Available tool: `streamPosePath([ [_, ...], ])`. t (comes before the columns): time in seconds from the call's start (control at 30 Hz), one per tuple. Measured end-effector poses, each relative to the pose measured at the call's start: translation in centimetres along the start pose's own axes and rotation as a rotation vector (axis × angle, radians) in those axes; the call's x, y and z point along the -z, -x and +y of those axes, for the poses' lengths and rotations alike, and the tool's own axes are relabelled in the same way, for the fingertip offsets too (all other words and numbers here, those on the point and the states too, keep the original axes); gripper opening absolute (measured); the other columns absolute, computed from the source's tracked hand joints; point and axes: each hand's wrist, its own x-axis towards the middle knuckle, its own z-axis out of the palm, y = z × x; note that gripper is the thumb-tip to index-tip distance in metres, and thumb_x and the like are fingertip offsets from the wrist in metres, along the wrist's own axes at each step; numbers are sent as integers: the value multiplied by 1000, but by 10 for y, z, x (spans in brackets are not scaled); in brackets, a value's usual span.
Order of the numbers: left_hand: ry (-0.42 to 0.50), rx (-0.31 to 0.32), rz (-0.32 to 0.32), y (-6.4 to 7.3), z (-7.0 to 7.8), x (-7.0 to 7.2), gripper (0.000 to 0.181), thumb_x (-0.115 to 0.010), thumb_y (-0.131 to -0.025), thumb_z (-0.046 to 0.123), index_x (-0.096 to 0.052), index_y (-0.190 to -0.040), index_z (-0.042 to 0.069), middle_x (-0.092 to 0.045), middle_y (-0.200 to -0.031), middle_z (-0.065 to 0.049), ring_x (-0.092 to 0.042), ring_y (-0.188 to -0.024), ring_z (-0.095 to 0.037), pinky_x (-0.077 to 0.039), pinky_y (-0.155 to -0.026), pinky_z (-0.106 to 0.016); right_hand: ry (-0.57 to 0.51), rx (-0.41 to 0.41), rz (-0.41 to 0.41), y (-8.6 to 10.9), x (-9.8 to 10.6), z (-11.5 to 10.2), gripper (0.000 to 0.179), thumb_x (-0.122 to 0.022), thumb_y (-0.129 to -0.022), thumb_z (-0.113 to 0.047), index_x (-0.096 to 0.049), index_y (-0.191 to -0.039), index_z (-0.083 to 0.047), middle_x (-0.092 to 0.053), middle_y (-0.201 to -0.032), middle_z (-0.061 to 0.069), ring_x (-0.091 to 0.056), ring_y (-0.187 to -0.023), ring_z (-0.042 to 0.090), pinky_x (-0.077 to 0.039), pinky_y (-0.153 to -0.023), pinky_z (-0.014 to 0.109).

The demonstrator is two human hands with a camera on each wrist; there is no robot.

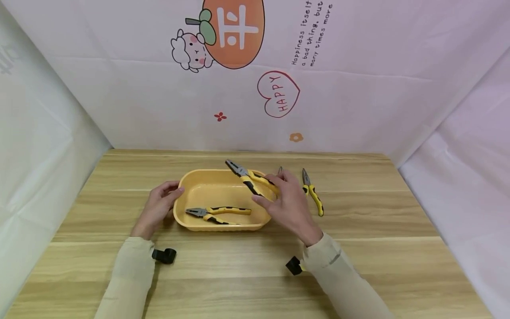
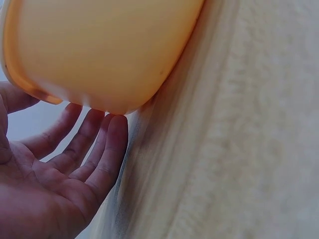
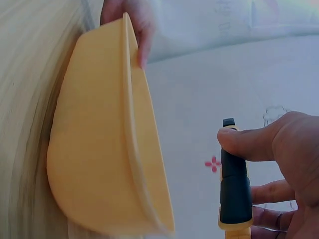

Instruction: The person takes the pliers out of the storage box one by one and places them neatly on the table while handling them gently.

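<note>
The wood-grained desk [image 1: 227,279] spreads before me; on it sits a yellow tub [image 1: 223,228], open pliers [image 1: 208,213] lying inside. The left hand [image 1: 159,204] pinches its rim; the right hand [image 1: 290,204] grips raised pliers [image 1: 243,173] above. White sheeting [image 1: 159,110] hangs behind.

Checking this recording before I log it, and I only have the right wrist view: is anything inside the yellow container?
Observer: Yes, the head view shows one pair of pliers lying in the container.
Reviewer: What tool is the right hand holding? I see only handle.
Observer: A second pair of pliers; the head view shows their metal head.
Reviewer: Anything on the table to the right of the container?
Observer: Yes, a third pair of pliers lies there.
</note>
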Motion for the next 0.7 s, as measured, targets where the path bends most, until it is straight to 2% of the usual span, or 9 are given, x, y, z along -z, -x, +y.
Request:
streamPosePath([
  [0.2,-10,0,-1,2,2,1,56,-57,-106,32,-45,-146,-6,-49,-140,-25,-63,-105,-13,-56,-85,-20,6,-61,43,6,13,17,57,-90,-79,-33,-72,-123,-2,-55,-99,10,-46,-74,22,-39,-61,34],
  [0.4,-4,-4,-4,2,0,1,56,-57,-106,32,-45,-146,-6,-49,-139,-25,-63,-103,-11,-56,-83,-21,23,-140,41,12,21,36,57,-88,-81,-34,-71,-124,-1,-53,-98,11,-46,-80,25,-37,-65,34],
  [0.7,-4,-5,-5,2,0,1,57,-57,-106,34,-47,-144,-6,-49,-139,-24,-62,-102,-7,-55,-84,-20,56,-214,71,21,36,60,61,-87,-83,-32,-68,-127,4,-52,-96,14,-44,-77,25,-36,-63,34],
])
